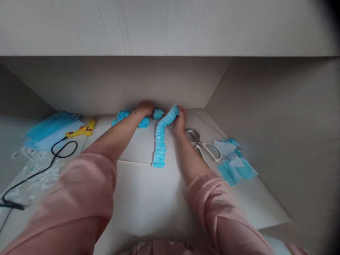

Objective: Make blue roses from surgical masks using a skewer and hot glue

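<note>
A long pleated strip of light blue mask fabric [160,140] runs up the middle of the white surface and bends right at its far end. My right hand [181,118] is closed on that far end. Beyond several rolled blue fabric flowers [143,122] is my left hand [146,107], bent downward near the back wall, its fingers hidden. Just right of it, a short blue roll [158,113] lies close against the hand; whether the hand grips it I cannot tell. A thin pale stick [135,162] reaches the strip's near end.
Scissors with white handles [209,150] lie right of my right forearm, beside cut blue and white fabric pieces [233,170]. At left are a yellow glue gun [82,130] with a black cord [34,175], stacked blue masks [51,127] and white scraps [44,177]. Walls enclose the back and sides.
</note>
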Action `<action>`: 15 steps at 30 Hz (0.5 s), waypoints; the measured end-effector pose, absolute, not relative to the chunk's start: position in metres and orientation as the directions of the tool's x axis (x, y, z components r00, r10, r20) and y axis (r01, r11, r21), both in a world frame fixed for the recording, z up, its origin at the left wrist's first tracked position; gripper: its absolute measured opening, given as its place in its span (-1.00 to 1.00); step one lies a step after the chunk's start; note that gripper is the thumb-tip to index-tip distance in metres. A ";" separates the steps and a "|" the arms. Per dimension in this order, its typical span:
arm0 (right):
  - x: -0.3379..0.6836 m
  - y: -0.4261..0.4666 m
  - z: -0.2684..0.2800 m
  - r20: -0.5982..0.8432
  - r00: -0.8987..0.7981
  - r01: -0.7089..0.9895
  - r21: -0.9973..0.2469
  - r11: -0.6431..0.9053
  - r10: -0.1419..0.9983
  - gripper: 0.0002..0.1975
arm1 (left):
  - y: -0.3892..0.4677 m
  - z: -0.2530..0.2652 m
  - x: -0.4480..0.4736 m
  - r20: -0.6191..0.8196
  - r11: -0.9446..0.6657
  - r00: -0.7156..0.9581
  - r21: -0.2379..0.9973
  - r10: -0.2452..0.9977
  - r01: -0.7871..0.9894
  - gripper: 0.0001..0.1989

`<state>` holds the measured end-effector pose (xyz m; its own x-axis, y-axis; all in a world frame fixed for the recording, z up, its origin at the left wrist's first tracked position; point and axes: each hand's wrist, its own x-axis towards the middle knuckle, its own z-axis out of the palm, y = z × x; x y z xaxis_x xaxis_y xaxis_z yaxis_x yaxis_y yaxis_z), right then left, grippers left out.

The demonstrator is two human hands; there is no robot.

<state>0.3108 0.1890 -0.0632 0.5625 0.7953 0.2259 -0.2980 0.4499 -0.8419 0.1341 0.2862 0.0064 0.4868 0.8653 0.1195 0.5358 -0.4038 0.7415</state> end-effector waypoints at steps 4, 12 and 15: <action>0.307 0.184 -0.058 0.191 0.572 -0.334 -0.834 0.439 0.798 -0.57 | 0.277 0.037 0.123 0.122 -0.409 0.443 0.650 0.888 0.641 -0.68; 0.297 0.181 -0.054 0.154 0.489 -0.411 -0.827 0.383 0.859 -0.57 | 0.247 0.106 0.048 0.386 -0.492 0.305 0.668 0.871 0.559 -0.86; 0.296 0.180 -0.054 0.160 0.486 -0.408 -0.828 0.385 0.859 -0.52 | 0.247 0.092 0.025 0.402 -0.419 0.134 0.800 0.906 0.430 -0.96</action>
<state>0.2958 0.1795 -0.0537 0.4864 0.8589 0.1601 -0.4082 0.3855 -0.8275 0.0253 0.2465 0.0919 0.1337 0.9057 0.4022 0.4299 -0.4187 0.7999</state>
